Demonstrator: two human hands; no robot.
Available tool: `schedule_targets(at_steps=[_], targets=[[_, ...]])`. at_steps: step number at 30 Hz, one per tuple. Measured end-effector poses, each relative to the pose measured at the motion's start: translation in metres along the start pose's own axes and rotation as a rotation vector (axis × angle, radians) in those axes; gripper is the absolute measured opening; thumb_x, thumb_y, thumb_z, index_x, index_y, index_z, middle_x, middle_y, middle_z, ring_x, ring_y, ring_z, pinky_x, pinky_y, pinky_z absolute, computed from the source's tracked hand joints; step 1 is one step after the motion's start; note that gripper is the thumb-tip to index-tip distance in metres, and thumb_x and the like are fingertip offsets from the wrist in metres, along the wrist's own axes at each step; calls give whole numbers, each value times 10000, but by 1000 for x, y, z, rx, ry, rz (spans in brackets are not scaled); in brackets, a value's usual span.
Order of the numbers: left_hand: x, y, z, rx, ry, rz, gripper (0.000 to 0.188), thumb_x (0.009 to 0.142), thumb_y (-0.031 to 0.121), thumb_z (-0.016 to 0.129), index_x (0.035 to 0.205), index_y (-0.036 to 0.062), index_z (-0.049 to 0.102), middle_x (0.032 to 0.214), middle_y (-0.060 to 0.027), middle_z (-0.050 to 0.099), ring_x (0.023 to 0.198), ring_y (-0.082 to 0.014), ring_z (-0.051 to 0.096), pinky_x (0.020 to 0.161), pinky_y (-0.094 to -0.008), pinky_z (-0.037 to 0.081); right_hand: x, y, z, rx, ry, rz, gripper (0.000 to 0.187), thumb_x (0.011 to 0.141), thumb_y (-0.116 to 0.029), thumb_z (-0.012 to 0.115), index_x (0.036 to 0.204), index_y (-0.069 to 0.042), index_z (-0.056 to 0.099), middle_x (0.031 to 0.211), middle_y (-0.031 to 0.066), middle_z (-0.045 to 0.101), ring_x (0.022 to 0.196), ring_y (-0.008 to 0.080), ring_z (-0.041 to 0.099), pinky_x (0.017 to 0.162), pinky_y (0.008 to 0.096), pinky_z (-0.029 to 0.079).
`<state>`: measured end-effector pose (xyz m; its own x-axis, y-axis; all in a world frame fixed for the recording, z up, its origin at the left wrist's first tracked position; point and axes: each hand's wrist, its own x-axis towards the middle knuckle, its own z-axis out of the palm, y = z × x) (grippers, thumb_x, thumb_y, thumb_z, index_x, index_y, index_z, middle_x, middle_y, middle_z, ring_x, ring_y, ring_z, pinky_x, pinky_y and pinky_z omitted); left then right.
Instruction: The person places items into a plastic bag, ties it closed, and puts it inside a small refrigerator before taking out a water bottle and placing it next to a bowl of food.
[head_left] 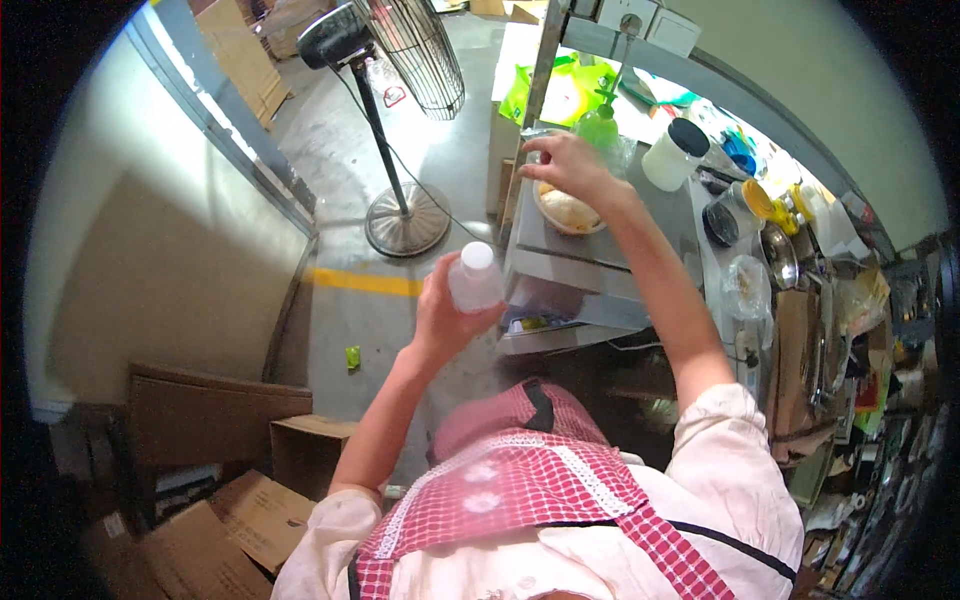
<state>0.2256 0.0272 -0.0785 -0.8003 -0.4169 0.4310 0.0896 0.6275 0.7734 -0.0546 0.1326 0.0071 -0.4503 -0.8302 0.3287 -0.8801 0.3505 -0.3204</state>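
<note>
Bottle (474, 285), translucent with white cap: clasped in the left hand (445, 315), fingers wrapped round its body, cap uppermost, presumably so that spilling is avoided; held beside the table (650, 248), above the floor. Bowl (572, 229), pale contents: set near the table's edge, probably for easy reach. Right hand (568, 165): poised over the bowl, fingers bent; whether anything is pinched cannot be told. Green pump bottle (598, 128) and black-lidded jar (675, 157): stood beyond, reach past the bowl being crowded. Fan (425, 60): stood on the floor ahead.
</note>
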Motion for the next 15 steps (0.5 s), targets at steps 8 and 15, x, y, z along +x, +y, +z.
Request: schedule_targets(at_steps=[8,15], targets=[[46,10,37,-296,22,-151,663,714,162,867,1241,72,476,1013,-70,654,917,-165,634,814,-337,527,29,54,22,-15,-282,-185,217,799,-269,716,901,-81,755,906,127,684,874,304,664,814,408,524],[75,15,38,-244,-81,-168,675,698,194,876,1242,67,496,1024,-78,669,943,-158,643,823,-336,528,-12,67,-44,107,53,-258,106,836,-170,679,850,-65,694,806,114,658,751,319,661,684,400,537]])
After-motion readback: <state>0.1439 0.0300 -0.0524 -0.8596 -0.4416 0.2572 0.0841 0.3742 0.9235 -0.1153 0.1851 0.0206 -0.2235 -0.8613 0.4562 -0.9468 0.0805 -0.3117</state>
